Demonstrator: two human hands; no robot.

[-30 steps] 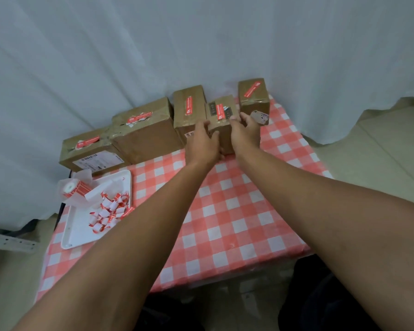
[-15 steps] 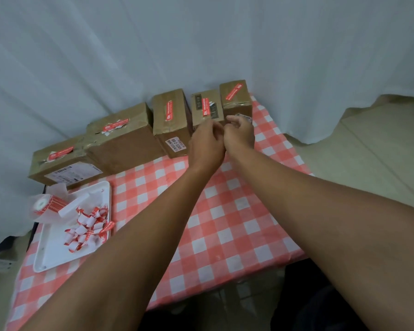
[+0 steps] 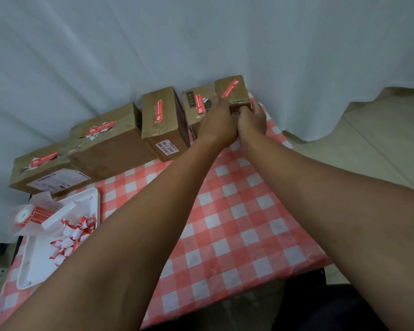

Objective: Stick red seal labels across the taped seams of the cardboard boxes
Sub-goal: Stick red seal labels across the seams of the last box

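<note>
Both hands shift right from the fourth box (image 3: pixel 197 102) to the end box (image 3: pixel 233 91): the left hand (image 3: pixel 215 123) now grips its near-left corner, the right hand (image 3: pixel 252 119) its right side.

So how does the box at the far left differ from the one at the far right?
The far-left box is wide and flat; the far-right box is small and more cube-like. The left hand and right hand are at the far-right box; nothing touches the far-left box. Both are brown cardboard with a red seal label on top.
</note>
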